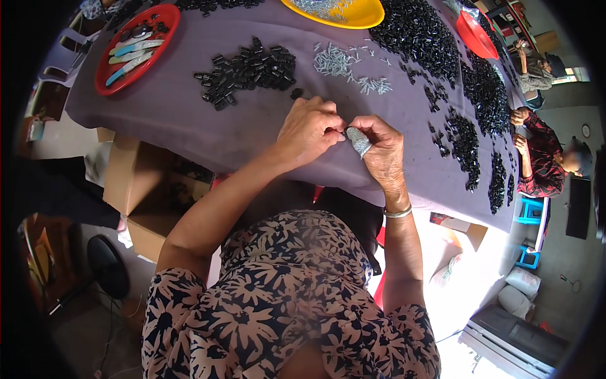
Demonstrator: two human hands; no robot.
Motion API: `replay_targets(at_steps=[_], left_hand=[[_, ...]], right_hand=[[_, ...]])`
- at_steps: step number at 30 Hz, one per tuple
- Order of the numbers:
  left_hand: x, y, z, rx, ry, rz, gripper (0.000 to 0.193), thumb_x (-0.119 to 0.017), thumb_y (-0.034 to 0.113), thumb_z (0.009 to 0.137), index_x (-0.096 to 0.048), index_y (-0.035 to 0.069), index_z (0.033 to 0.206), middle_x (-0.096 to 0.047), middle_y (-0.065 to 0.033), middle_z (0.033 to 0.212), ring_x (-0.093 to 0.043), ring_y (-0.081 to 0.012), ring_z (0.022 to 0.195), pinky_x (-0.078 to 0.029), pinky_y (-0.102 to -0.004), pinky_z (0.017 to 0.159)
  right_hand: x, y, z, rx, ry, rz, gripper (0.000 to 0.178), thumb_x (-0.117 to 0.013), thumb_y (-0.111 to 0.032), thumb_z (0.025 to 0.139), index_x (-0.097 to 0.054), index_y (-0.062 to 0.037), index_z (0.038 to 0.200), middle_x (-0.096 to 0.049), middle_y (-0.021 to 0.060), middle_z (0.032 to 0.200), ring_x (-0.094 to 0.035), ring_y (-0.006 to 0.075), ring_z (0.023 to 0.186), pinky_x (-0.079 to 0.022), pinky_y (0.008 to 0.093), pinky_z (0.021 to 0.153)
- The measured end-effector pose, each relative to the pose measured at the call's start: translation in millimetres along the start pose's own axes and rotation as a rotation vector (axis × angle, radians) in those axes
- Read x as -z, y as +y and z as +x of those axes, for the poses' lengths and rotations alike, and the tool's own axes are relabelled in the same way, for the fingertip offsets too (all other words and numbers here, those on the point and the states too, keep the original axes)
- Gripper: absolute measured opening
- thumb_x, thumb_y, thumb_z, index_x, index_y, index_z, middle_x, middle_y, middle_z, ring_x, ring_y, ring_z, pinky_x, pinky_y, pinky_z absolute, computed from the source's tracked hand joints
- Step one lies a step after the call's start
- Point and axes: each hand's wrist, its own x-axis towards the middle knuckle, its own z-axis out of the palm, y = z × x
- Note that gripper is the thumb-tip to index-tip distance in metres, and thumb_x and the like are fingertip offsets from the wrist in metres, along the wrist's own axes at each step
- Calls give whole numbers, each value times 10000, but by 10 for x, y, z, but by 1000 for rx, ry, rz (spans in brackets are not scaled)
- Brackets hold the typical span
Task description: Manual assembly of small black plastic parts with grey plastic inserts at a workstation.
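Left hand [307,131] and right hand [382,148] are meeting above the table [189,120], fingers pinching closed on a small part [341,135]; black pieces [249,69] are lying far left.

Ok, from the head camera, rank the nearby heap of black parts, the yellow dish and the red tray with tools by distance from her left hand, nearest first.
From the left hand:
1. Heap of black parts, just beyond it, slightly left.
2. Yellow dish, far edge, to the right.
3. Red tray, far left corner.
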Motion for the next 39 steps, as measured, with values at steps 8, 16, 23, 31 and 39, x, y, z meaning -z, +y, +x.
replay_targets(at_steps=[8, 16, 23, 31, 39], left_hand=[[-2, -12, -5, -12, 10, -18, 141, -762, 148, 705, -686, 78, 801, -587, 3, 798, -537, -196, 825, -386, -362, 813], [6, 2, -24, -24, 4, 16, 148, -761, 150, 701, -679, 83, 804, -587, -1, 805, -538, -200, 823, -383, -360, 807], [2, 41, -57, -61, 37, -37, 392, -773, 98, 670, -650, 50, 1039, -632, -47, 883, -592, -239, 893, -427, -389, 811], [-34, 55, -30, 18, 96, -190, 330, -736, 53, 712, -653, 33, 1030, -668, -90, 822, -642, -270, 756, -504, -387, 708], [11, 97, -28, 68, 73, -196, 356, -754, 90, 727, -639, 55, 1063, -676, -76, 814, -653, -267, 770, -488, -387, 725]], right_hand=[[21, -79, 40, 13, -62, -177, 133, -712, 52, 821, -658, -11, 925, -664, 13, 844, -632, 69, 766, -515, 212, 682], [-7, -87, 51, 31, -50, -202, 118, -711, 51, 781, -672, -13, 872, -656, 52, 756, -594, 84, 643, -473, 243, 572], [16, -139, 23, -167, -138, -40, 71, -695, 45, 821, -663, 11, 874, -683, 22, 784, -582, 35, 727, -491, 224, 628], [140, -224, 273, -420, -284, -43, 85, -732, -88, 833, -694, -20, 868, -654, 6, 734, -554, 57, 656, -434, 204, 566], [173, -324, 419, -664, -385, 72, 99, -728, -95, 850, -657, -32, 876, -644, 13, 775, -560, 67, 654, -459, 207, 567]])
